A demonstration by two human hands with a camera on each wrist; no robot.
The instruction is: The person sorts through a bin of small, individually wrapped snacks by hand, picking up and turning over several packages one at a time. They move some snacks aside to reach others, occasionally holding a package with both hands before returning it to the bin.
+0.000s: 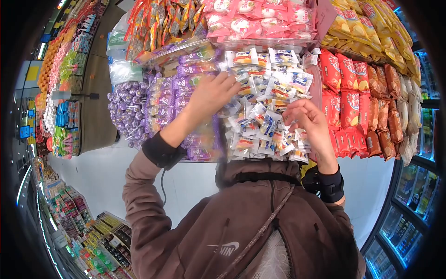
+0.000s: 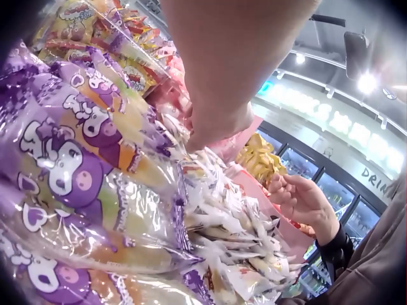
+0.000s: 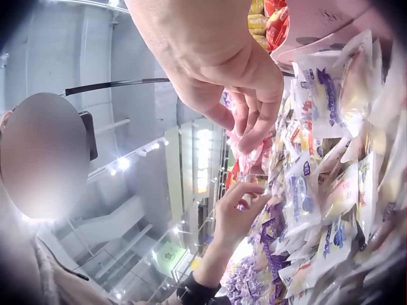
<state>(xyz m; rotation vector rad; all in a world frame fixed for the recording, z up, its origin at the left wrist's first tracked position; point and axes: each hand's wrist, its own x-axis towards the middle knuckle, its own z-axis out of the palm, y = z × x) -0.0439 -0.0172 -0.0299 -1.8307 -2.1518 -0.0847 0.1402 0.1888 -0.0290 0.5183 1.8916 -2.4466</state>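
Observation:
A heap of small white-and-clear wrapped sweets [image 1: 269, 125] fills the middle bin of a sweets display. Over its left side is my left hand [image 1: 216, 93], fingers bent and pointing toward the packets; in the right wrist view this left hand [image 3: 235, 213] has a gap between thumb and fingers. My right hand [image 1: 306, 118] hovers at the heap's right edge, fingers loosely bent. Nothing shows between the fingers of that right hand [image 2: 305, 203] in the left wrist view. Purple cartoon-printed packets [image 2: 82, 165] lie beneath the left wrist.
Purple-wrapped lollipops [image 1: 130, 104] stand at the left. Pink packets [image 1: 260, 21] fill the bin behind, with red packets [image 1: 341, 102] and yellow bags [image 1: 367, 28] to the right. A pink divider [image 1: 317, 86] borders the white sweets. Lit drink fridges [image 1: 404, 209] line the far right.

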